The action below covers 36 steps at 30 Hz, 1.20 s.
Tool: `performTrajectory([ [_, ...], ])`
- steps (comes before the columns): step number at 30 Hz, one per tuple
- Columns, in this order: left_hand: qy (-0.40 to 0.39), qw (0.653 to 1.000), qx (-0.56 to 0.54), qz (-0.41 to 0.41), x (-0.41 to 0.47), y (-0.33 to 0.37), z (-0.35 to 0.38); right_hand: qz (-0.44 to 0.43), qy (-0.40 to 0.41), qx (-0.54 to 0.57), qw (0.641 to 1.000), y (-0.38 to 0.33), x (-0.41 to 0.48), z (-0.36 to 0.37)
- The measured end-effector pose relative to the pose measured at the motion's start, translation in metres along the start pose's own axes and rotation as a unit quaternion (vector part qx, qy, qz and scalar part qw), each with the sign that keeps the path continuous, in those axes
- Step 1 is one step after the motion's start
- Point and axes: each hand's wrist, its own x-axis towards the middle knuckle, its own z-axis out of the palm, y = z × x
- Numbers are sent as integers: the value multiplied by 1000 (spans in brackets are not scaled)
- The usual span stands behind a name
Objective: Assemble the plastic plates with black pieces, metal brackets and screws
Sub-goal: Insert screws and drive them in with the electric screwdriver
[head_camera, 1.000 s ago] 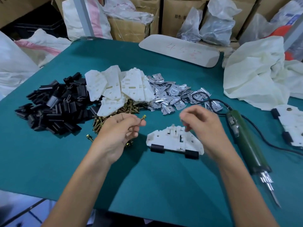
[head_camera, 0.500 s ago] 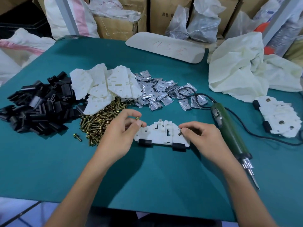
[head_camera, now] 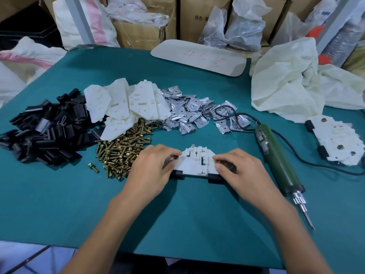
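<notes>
My left grip point(head_camera: 150, 171) is narrow, thumb and forefinger pinching a small brass screw point(head_camera: 175, 158) at the left edge of the white plastic plate point(head_camera: 194, 164). The plate lies flat on the teal desk point(head_camera: 59, 204), with two black clip pieces point(head_camera: 214, 179) on its near edge. My right grip point(head_camera: 241, 171), equally narrow, pinches a second brass screw point(head_camera: 216, 161) at the plate's right edge. Behind lie heaps of loose brass screws point(head_camera: 122, 151), spare black pieces point(head_camera: 45, 131), spare white plates point(head_camera: 128, 107) and shiny metal brackets point(head_camera: 189, 113). A green electric screwdriver point(head_camera: 276, 155) lies just right of my right grip.
</notes>
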Motion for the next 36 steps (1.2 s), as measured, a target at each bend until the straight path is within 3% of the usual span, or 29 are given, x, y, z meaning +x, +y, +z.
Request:
performTrajectory([
  [6,6,1000,3,4,4,3,3,3,12,-52,999,-2,5,-1],
  [11,-42,998,-47,10,5,-3,-3,-17,-20,-45,999,-3,8,-5],
  [16,6,999,-27,38,9,-5,-2,-13,-51,-75,996,-5,12,-13],
  [23,-23,998,-52,15,11,-8,-3,-13,-71,-110,991,-7,16,-19],
  [27,1,1000,-23,10,12,-8,-1,-27,-76,-93,992,-8,16,-21],
  [36,-30,996,-87,-16,11,-10,-1,-28,-77,-115,990,-9,16,-20],
])
